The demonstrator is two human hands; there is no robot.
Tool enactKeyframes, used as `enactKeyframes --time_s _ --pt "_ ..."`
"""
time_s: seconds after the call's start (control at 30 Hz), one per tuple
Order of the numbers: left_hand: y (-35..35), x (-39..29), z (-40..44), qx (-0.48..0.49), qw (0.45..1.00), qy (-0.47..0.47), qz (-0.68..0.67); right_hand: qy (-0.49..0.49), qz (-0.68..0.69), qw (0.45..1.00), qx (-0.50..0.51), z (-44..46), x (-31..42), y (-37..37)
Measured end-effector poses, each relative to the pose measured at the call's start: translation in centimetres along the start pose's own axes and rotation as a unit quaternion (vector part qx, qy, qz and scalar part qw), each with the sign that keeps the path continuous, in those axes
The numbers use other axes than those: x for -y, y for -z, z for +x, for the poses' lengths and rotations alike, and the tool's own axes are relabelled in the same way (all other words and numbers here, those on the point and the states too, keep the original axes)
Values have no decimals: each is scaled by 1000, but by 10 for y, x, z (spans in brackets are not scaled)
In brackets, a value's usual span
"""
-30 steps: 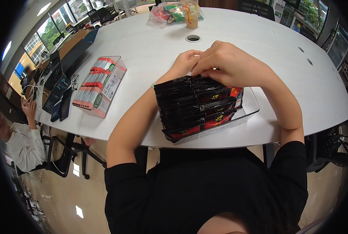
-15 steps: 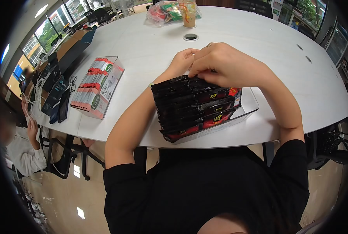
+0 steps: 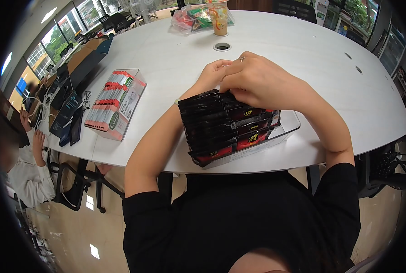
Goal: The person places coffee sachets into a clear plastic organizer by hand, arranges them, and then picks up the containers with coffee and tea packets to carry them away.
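Observation:
A clear plastic box [image 3: 282, 134] packed with rows of black and red sachets [image 3: 228, 123] stands near the front edge of the white table [image 3: 175, 54]. My right hand [image 3: 257, 82] bends over the box's far side, its fingers pinched at the top of the back row; what lies between them is too hidden to name. Just behind the box is my left hand [image 3: 213, 74], close against the right one, its fingertips covered. Farther left, a second clear box [image 3: 129, 107] holds upright red and white sachets [image 3: 114, 95].
At the left edge are dark cartons [image 3: 73, 68], phones [image 3: 75, 129], glasses and white cables [image 3: 43, 109]. A cup [image 3: 219, 20] and a plastic bag [image 3: 189, 19] stand at the back beyond a round hole [image 3: 222, 47]. A person [image 3: 30, 175] sits at far left.
My right hand has shifted slightly down and right over the back row of black sachets. The person at far left has moved their hands.

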State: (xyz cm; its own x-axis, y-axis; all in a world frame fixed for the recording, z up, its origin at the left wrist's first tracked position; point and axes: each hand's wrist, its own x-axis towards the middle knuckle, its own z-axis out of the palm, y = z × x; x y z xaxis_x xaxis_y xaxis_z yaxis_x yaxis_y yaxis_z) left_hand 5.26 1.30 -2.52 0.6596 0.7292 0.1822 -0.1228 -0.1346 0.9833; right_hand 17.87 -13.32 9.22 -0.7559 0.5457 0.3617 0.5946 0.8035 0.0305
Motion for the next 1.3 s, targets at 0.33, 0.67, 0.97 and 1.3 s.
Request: enactKeyframes --time_s 0.33,0.67,0.97,1.3 --pt "0 0 0 21 1000 -18 -1 -8 39 999 -25 -1 -3 -3" --pt "-1 6 -1 49 997 -18 -53 -32 70 997 -20 0 -4 -2" --pt "49 -37 -11 -183 879 -30 439 32 77 993 -78 -2 8 16" --pt "132 -94 -64 -372 569 168 714 142 -40 989 -30 -22 71 12"
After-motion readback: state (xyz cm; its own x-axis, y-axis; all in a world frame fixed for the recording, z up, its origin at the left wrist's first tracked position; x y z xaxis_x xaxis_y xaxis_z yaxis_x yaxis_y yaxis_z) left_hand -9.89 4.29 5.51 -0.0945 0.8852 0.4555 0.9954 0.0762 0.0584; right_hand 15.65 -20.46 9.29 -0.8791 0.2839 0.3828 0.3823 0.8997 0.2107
